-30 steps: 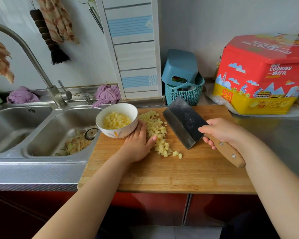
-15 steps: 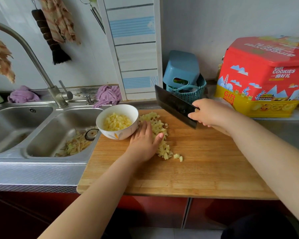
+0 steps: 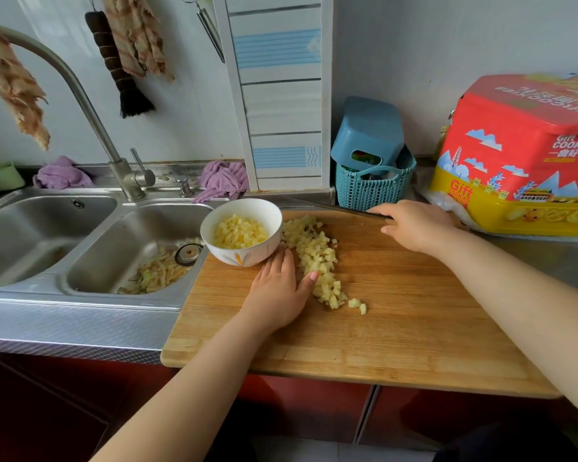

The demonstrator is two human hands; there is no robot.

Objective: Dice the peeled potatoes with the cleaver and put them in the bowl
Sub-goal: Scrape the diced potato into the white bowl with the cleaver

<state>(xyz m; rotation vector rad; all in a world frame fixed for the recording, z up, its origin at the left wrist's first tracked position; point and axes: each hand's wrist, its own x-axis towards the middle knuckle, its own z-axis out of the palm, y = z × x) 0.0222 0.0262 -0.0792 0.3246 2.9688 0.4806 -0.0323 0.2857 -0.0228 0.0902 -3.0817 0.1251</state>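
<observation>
left hand [image 3: 276,295] lies flat on the cutting board [image 3: 397,328], fingers [image 3: 282,261] straight and released, fingertips touching the base of the bowl [image 3: 241,231], thumb tip against the left edge of the diced potato pile [image 3: 317,258]. right hand [image 3: 414,226] at the far edge of the board, fingers curled, clenched around the cleaver [image 3: 337,207] handle; handle itself hidden under the hand. cleaver seen edge-on, a thin dark line running left from the hand along the board's back edge, just in front of the teal basket [image 3: 374,188]. cannot tell if the blade touches the board.

potato pile runs from beside the bowl's right rim down toward the board's middle, a few loose cubes at the near end. white bowl sits on the board's far-left corner, part filled with potato dice.

board lies on the steel desk [image 3: 548,261], its left end over the sink rim. double sink [image 3: 90,248] to the left, peelings [image 3: 157,275] in the right basin near the drain, faucet [image 3: 114,155] behind. purple cloths [image 3: 224,178] on the sink ledge. blue upturned container [image 3: 367,131] sits in the basket. red and yellow cookie tin [image 3: 521,155] at the right, behind the right hand. brush [image 3: 121,71] and rags hang on the wall.
</observation>
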